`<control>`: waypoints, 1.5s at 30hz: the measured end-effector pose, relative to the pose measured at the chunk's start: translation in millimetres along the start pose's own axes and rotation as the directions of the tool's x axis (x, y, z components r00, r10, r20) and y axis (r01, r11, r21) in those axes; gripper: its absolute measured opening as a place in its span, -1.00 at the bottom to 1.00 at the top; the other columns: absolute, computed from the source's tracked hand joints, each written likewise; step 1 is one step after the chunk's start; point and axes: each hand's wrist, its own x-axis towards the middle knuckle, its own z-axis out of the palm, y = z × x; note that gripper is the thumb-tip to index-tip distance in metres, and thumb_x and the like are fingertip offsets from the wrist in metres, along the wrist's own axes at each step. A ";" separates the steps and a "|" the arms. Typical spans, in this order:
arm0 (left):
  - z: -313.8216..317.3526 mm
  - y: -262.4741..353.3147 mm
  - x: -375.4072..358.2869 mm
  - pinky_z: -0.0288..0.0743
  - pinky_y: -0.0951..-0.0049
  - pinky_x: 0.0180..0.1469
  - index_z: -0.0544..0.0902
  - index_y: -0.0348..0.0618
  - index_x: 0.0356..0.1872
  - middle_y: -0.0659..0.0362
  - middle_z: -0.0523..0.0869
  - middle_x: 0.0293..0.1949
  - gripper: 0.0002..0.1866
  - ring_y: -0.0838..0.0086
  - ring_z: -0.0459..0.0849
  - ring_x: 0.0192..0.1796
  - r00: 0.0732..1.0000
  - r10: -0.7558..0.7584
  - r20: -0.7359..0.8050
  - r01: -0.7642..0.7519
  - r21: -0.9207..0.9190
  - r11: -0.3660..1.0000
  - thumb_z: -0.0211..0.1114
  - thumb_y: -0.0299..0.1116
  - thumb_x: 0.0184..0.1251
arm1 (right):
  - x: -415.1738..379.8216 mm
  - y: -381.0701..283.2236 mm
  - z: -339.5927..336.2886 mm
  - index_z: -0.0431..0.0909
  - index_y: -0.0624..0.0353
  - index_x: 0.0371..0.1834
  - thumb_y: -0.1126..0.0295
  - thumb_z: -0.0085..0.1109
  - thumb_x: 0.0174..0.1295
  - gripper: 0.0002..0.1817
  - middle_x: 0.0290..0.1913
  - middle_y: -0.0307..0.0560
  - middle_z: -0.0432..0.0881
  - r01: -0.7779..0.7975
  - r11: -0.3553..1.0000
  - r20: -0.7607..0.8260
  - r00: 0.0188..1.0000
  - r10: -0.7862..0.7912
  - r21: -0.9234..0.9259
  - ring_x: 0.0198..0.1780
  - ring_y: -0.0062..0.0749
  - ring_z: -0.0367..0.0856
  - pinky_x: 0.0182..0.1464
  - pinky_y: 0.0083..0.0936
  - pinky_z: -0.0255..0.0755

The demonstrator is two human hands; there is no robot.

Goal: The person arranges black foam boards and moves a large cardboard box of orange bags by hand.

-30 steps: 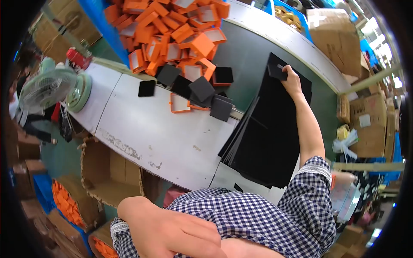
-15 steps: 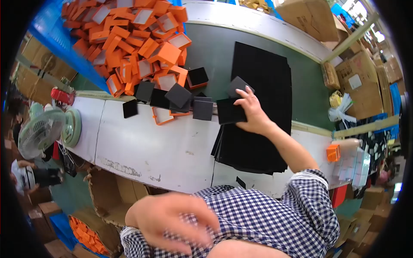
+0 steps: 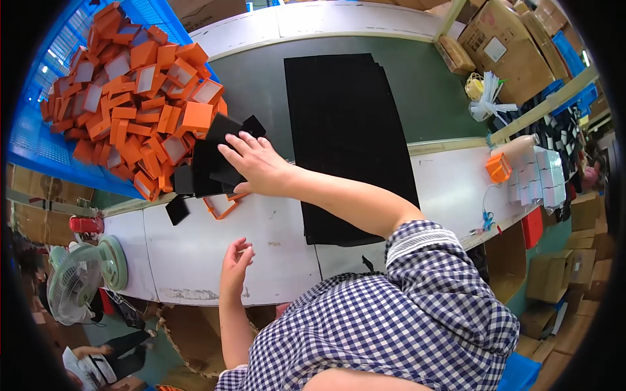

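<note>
We stretch our right hand over a cluster of dark square pieces at the table, fingers extended across them; whether it grips one, we cannot tell. The pieces lie at the foot of a heap of orange boxes, piled in a blue crate at upper left. Our left hand, empty and loosely curled, is nearer to us, above the white tabletop and apart from the pieces. Between our two hands and the heap we see an open orange tray, partly covered, and a lone black square just beside the cluster. A stack of black sheets spreads to the right of the reaching hand, our forearm crossing over its lower part. Farther right, we see a single orange box next to stacked white boxes, with blue-handled scissors near them. A pale green fan stands at left, and a co-worker shows partly at lower left.
</note>
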 end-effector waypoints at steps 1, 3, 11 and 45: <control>4.7 5.6 0.4 0.48 0.45 0.07 0.43 -0.25 0.31 0.10 0.61 0.11 -0.47 0.44 0.62 0.03 0.998 0.059 -0.006 -0.059 0.033 0.998 0.30 -0.25 0.41 | -6.5 1.6 -16.3 0.49 0.21 0.20 0.16 0.51 0.03 -0.32 0.31 0.20 0.44 -0.013 0.998 -0.006 1.000 0.013 0.067 0.39 0.13 0.35 0.32 -0.05 0.35; 10.9 12.2 -2.8 0.49 0.44 0.09 0.43 -0.25 0.32 0.10 0.60 0.12 -0.47 0.44 0.61 0.06 0.993 0.118 -0.009 -0.117 0.060 0.991 0.30 -0.26 0.41 | -38.7 26.8 -55.5 0.55 0.23 0.04 0.18 0.50 0.03 -0.44 0.08 0.13 0.57 -0.055 0.997 -0.079 0.995 0.060 0.062 0.14 0.04 0.54 0.14 -0.18 0.48; 108.4 64.4 48.7 0.46 0.30 0.25 0.24 -0.30 0.44 -0.10 0.45 0.31 -0.29 0.21 0.52 0.29 0.904 0.373 0.208 -0.414 0.210 0.886 0.32 -0.16 0.42 | -150.7 130.1 -71.6 0.56 0.24 -0.24 0.34 0.42 0.15 -0.74 -0.28 0.02 0.58 -0.308 0.951 -0.139 0.942 0.306 0.007 -0.24 -0.02 0.62 -0.18 -0.21 0.53; 194.7 66.5 192.9 0.11 0.17 0.52 0.14 -0.47 0.47 -0.30 0.27 0.43 -0.25 -0.08 0.24 0.49 0.782 0.588 0.206 -0.616 0.404 0.677 0.19 -0.15 0.46 | -316.9 113.9 -115.9 0.57 0.34 0.04 0.22 0.35 0.30 -0.58 -0.22 -0.21 0.67 -0.706 0.348 -0.077 0.386 0.919 0.617 -0.17 -0.58 0.58 -0.05 -0.57 0.49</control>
